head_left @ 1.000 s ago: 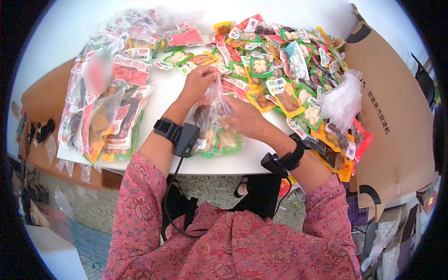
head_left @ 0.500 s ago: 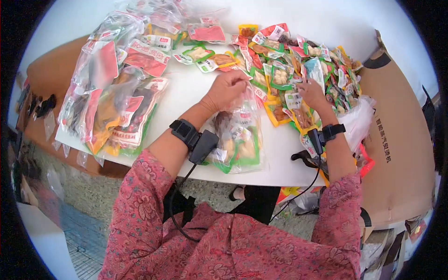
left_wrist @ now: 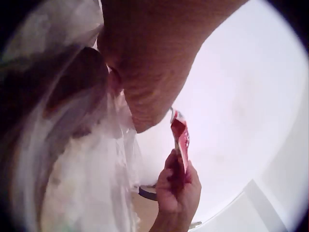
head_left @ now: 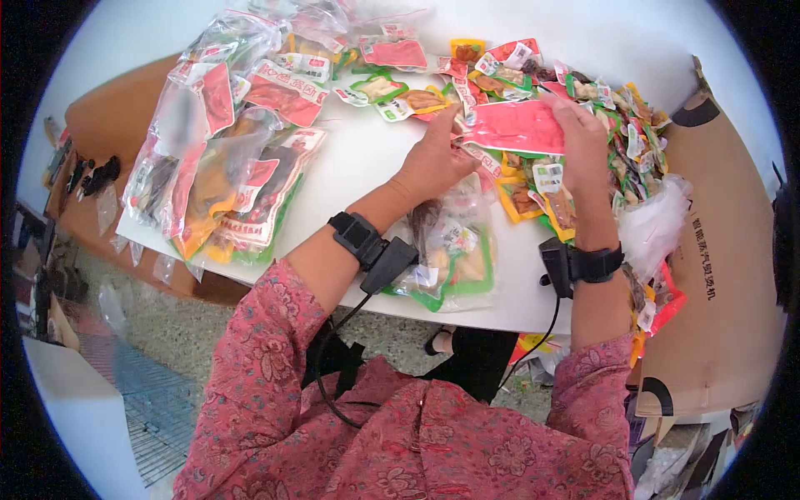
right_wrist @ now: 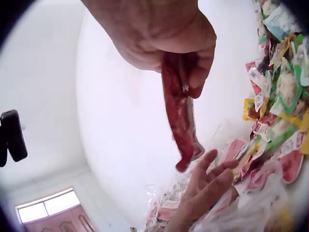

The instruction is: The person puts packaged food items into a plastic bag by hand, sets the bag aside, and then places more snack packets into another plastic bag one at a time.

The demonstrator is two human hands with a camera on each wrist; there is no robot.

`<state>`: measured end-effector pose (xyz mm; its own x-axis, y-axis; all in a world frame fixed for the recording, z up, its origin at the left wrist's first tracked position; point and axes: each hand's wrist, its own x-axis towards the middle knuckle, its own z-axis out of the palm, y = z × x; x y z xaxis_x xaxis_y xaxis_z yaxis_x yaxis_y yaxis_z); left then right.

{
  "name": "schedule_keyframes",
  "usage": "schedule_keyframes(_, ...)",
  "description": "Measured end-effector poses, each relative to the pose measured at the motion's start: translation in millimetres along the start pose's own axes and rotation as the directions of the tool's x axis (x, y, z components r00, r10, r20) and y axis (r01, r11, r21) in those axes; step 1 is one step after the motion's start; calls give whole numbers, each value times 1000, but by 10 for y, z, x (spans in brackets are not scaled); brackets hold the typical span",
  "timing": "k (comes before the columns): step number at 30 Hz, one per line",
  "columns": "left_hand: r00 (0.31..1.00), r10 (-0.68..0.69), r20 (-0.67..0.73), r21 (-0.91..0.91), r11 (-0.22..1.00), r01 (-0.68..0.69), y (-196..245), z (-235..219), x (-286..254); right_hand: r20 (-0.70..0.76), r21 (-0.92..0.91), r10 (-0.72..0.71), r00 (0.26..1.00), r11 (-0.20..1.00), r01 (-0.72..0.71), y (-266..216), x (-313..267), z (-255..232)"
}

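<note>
My right hand (head_left: 585, 137) grips a flat red food packet (head_left: 518, 127) by its right end, above the table. In the right wrist view the packet (right_wrist: 177, 111) hangs bent from the curled fingers. My left hand (head_left: 437, 158) is at the mouth of a clear plastic bag (head_left: 479, 287), its upper fingers close to the packet's left end. In the right wrist view the left hand (right_wrist: 205, 186) has its thumb and forefinger spread, with clear plastic by the lower fingers. Green-edged packets with pale contents (head_left: 468, 265) and a dark packet show through the bag, which lies at the table's front.
Filled clear bags (head_left: 250, 179) lie on the left of the white table (head_left: 354, 167). A heap of small food packets (head_left: 521, 204) covers the right, beside a crumpled clear plastic bundle (head_left: 654, 218). A large cardboard box (head_left: 725, 275) stands at the right edge.
My right hand left the bag, reached over the heap of packets and now holds a red packet nearer the left hand. The left hand stayed at the bag's mouth, its forefinger now more extended.
</note>
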<state>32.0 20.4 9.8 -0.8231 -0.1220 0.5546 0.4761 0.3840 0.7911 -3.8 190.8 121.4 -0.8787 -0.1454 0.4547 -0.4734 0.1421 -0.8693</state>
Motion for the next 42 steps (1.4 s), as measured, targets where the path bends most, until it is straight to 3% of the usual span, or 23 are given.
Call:
schedule_keyframes(1,1000,-1,1,9,1000,1,17,-27,-2,43,39,14,999,999,-16,1,-27,66)
schedule_keyframes(3,988,139,-60,237,964,-121,44,-77,-10,107,-3,34,994,999,-33,100,-37,126)
schedule_keyframes(6,971,239,0,307,924,-227,-129,-136,41,264,295,84,961,941,-163,131,-80,169)
schedule_keyframes(7,971,240,2,316,921,-228,-174,-131,43,265,303,80,961,939,-162,136,-98,160)
schedule_keyframes(9,966,-72,250,-72,993,93,-253,-95,68,347,529,217,913,758,-381,149,-107,133)
schedule_keyframes(10,965,-71,251,-64,994,90,-182,-95,74,347,535,212,914,755,-379,202,-108,143)
schedule_keyframes(12,915,-128,383,-292,923,251,63,-107,38,68,237,191,979,950,-202,419,-123,195)
schedule_keyframes(13,914,-128,384,-284,926,249,124,-110,14,66,245,189,980,949,-200,528,-131,219)
schedule_keyframes(15,800,-269,537,-370,777,510,188,-116,-7,262,468,209,942,826,-314,695,-164,278)
schedule_keyframes(17,766,-266,585,-293,811,506,145,-112,11,296,598,179,938,732,-328,648,-231,386)
schedule_keyframes(19,814,-63,578,-360,875,324,97,-74,-7,205,668,173,964,695,-266,729,-229,433)
schedule_keyframes(23,772,-152,617,-317,850,421,38,-159,17,190,658,183,965,706,-263,766,-207,314)
schedule_keyframes(25,766,-210,607,-484,667,567,-33,-169,52,209,599,210,955,745,-295,921,-224,249)
schedule_keyframes(26,796,-259,547,-628,502,595,-50,-95,43,263,513,211,941,796,-322,951,-243,255)
schedule_keyframes(28,801,-295,521,-625,507,593,-15,-36,27,409,386,209,888,842,-376,922,-302,268)
schedule_keyframes(31,834,-347,429,-660,509,552,160,4,1,371,435,223,902,816,-381,1041,-316,323)
schedule_keyframes(33,856,-365,367,-692,508,513,187,-17,-8,369,557,196,909,736,-385,1105,-308,347)
schedule_keyframes(35,859,-465,215,-564,659,498,128,-72,17,452,774,184,873,405,-486,944,-321,335)
schedule_keyframes(36,861,-463,208,-560,665,493,97,-84,35,456,804,167,874,342,-486,975,-315,335)
schedule_keyframes(37,858,-495,136,-559,677,479,65,-88,52,461,805,158,873,338,-487,984,-321,368)
schedule_keyframes(39,852,-521,52,-552,696,459,2,-105,58,434,691,66,898,615,-379,984,-351,429)
schedule_keyframes(40,846,-527,84,-575,667,473,-13,-106,58,420,647,101,902,663,-376,967,-371,428)
schedule_keyframes(42,860,-484,163,-656,598,461,-163,-55,78,375,699,108,921,619,-357,989,-361,426)
